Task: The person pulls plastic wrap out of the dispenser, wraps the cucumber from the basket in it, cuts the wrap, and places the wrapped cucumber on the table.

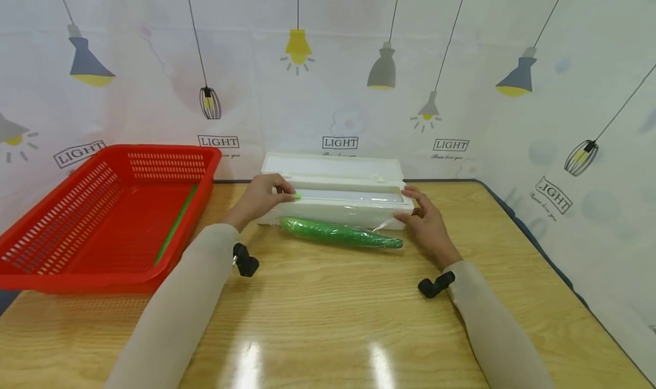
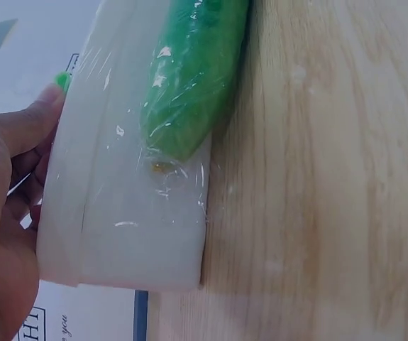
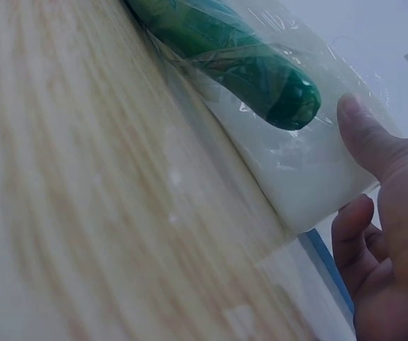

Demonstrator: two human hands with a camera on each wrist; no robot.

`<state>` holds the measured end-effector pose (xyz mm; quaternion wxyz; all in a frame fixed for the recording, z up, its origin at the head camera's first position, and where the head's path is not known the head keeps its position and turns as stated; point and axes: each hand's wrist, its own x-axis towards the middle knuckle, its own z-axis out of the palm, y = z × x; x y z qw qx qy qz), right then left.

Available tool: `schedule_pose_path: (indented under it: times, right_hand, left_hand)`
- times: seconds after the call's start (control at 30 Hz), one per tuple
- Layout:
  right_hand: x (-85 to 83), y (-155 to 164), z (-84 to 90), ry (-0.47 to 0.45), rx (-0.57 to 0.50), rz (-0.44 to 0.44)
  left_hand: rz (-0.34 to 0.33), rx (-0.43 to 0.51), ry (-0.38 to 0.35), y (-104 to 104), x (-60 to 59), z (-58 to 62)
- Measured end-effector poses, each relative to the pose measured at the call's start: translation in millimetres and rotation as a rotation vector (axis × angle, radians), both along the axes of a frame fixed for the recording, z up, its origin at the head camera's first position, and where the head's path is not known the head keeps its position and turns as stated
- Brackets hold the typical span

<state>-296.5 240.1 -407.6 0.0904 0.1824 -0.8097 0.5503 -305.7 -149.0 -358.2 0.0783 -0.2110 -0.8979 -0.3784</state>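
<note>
A white film dispenser box (image 1: 333,204) lies at the back of the wooden table (image 1: 328,320) with its lid up. Against its front rests a green cucumber (image 1: 338,233) wrapped in clear film that still runs up to the box. My left hand (image 1: 266,195) grips the box's left end, thumb by the green slider (image 1: 297,196). My right hand (image 1: 425,218) holds the right end, thumb on the front face. In the left wrist view the left hand (image 2: 5,185) clasps the box (image 2: 125,227) beside the cucumber (image 2: 193,78). In the right wrist view the right hand (image 3: 388,213) touches the box (image 3: 310,177) near the cucumber's tip (image 3: 282,96).
A red plastic basket (image 1: 56,263) stands at the left with a thin green stick (image 1: 176,224) inside. A lamp-patterned curtain (image 1: 461,93) hangs close behind the box. The table's right edge (image 1: 538,246) runs diagonally past my right arm.
</note>
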Motion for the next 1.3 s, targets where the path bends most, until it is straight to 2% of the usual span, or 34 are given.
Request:
schedule_pose_path:
  times: [0.27, 0.43, 0.83, 1.1, 1.3]
  right_hand:
    - [4.1, -2, 5.6, -0.001, 0.023, -0.009]
    - [2.6, -2, 5.5, 0.008, 0.022, -0.003]
    - [1.9, -2, 3.1, 0.017, 0.011, 0.003]
    - [2.7, -3, 4.5, 0.013, 0.014, 0.003]
    - [2.3, -1, 1.9, 0.02, 0.002, 0.004]
  left_hand:
    - [0.004, -0.013, -0.002, -6, 1.3, 1.0]
    - [0.033, -0.023, 0.0, -13, 2.6, -0.5]
    - [0.048, 0.049, 0.0, -21, 4.1, -4.1]
    - [0.076, 0.104, 0.047, -30, 5.8, -11.2]
    - [0.091, 0.16, 0.151, -30, 9.2, -18.1]
